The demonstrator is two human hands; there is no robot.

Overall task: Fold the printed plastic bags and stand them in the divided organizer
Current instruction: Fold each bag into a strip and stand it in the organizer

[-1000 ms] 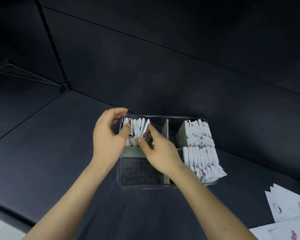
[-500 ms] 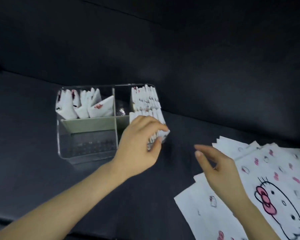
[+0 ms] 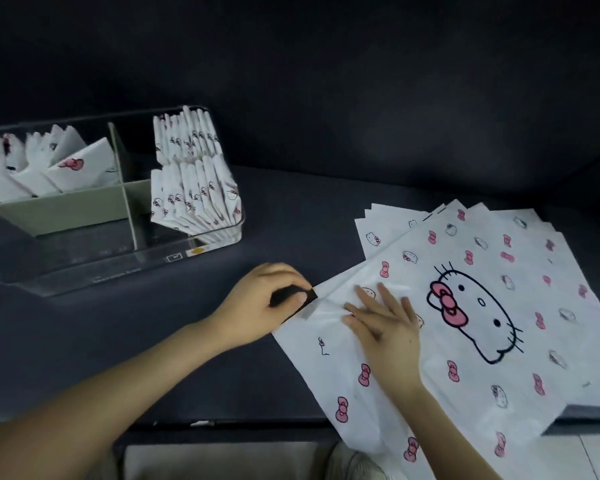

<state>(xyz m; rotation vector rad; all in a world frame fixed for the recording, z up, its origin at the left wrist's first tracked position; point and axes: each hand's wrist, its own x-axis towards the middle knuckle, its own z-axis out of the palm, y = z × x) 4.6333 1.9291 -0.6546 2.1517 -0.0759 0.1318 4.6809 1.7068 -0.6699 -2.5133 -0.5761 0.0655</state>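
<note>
A clear organizer [image 3: 118, 271] with grey-green dividers [image 3: 66, 206] is seen at the left on a dark surface [image 3: 153, 341]. Folded bags [image 3: 194, 199] are stood in tight upright rows in its two right-hand compartments, front and back. In the back-left compartment a looser group [image 3: 73, 168] is leaned at angles, one of them showing a pink bow.

To the right, well apart from the organizer, a stack of flat bags [image 3: 388, 223] is fanned out on the same surface, white with small pink bows and cat faces. The top bag [image 3: 430, 393], printed with a large cat face and a pink bow, is laid uppermost and reaches over the near edge of the surface.

The right hand [image 3: 387, 330] is pressed flat on the top bag just left of the large face, with fingers straight and spread, so nothing is grasped by it. The left hand [image 3: 264, 306] is curled at the bag's left corner, where the edge is pinched between thumb and fingers and lifted slightly off the stack. The detail there is softened by blur.
</note>
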